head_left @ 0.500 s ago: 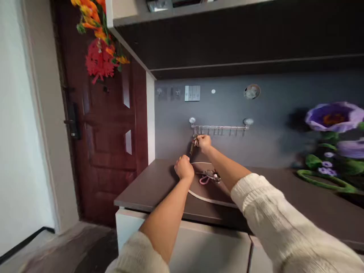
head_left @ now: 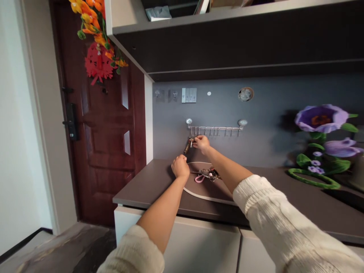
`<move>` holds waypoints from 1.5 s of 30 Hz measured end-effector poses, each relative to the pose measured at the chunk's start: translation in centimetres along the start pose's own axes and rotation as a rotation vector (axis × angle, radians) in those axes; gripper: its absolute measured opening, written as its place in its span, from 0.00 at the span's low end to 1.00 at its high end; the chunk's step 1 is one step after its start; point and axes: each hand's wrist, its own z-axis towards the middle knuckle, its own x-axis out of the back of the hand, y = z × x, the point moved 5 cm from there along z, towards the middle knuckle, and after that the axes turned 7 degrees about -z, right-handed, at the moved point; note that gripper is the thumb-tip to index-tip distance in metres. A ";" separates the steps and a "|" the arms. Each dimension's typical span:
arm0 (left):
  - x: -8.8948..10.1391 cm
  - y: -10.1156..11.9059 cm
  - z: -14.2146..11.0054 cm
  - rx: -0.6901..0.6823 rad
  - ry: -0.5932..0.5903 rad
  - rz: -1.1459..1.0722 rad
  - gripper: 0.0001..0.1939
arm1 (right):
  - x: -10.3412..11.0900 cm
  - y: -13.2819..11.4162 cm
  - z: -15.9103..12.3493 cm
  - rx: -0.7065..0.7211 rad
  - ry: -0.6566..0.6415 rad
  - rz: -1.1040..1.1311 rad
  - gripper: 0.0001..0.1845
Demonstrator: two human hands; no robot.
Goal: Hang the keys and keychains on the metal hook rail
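Note:
A bunch of keys [head_left: 191,142] with a dark strap [head_left: 187,147] is at the left end of the clear hook rail [head_left: 215,128] on the grey wall. My right hand [head_left: 201,144] is at the keys from the right, thumb and fingers pinched on them. Whether the ring sits on a hook I cannot tell. Lower down, my left hand [head_left: 180,167] is closed at the bottom end of the strap; its fingertips are partly hidden. Below my right hand, another bunch of keys [head_left: 211,173] with a pink loop [head_left: 199,178] lies on a pale-rimmed brown mat [head_left: 196,193].
A brown countertop [head_left: 142,185] runs under the wall, with a dark overhead cabinet [head_left: 227,45] above. Purple artificial flowers [head_left: 321,119] stand on the right. A dark red door [head_left: 110,151] with a red ornament [head_left: 99,64] is on the left.
The view has shifted slightly, so the scene sits a little further left. My right hand's fingers are more extended at the keys than before. My left hand stays low at the strap.

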 end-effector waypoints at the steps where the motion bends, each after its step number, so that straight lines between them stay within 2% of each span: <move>1: 0.0 0.0 0.0 -0.007 -0.005 -0.007 0.11 | 0.3 -0.3 -0.6 -0.034 -0.001 0.002 0.04; 5: -0.1 0.3 0.0 -0.063 -0.035 -0.034 0.10 | 1.8 -1.6 -2.9 -0.038 -0.021 -0.010 0.04; 10: -0.5 1.0 -0.3 -0.234 -0.083 -0.033 0.09 | 3.4 -1.7 -5.9 -0.011 -0.096 -0.023 0.04; 16: -1.5 1.8 -1.0 -0.418 -0.194 0.005 0.08 | 5.3 0.4 -9.0 0.075 -0.143 -0.147 0.03; 23: -2.1 2.1 -1.6 -0.548 -0.278 0.039 0.08 | 7.1 3.1 -11.4 0.201 -0.152 -0.494 0.05; 28: -2.3 2.1 -1.7 -0.562 -0.326 0.088 0.08 | 7.0 2.8 -12.1 0.303 -0.201 -0.848 0.07; 31: -2.3 2.1 -1.8 -0.560 -0.338 0.109 0.08 | 6.6 2.8 -12.1 0.377 -0.245 -0.983 0.08; 37: -2.6 2.2 -1.9 -0.564 -0.360 0.107 0.08 | 5.9 3.2 -11.9 0.486 -0.305 -1.060 0.07; 45: -2.6 2.4 -2.0 -0.592 -0.358 0.136 0.08 | 5.7 3.6 -11.6 0.503 -0.291 -1.102 0.08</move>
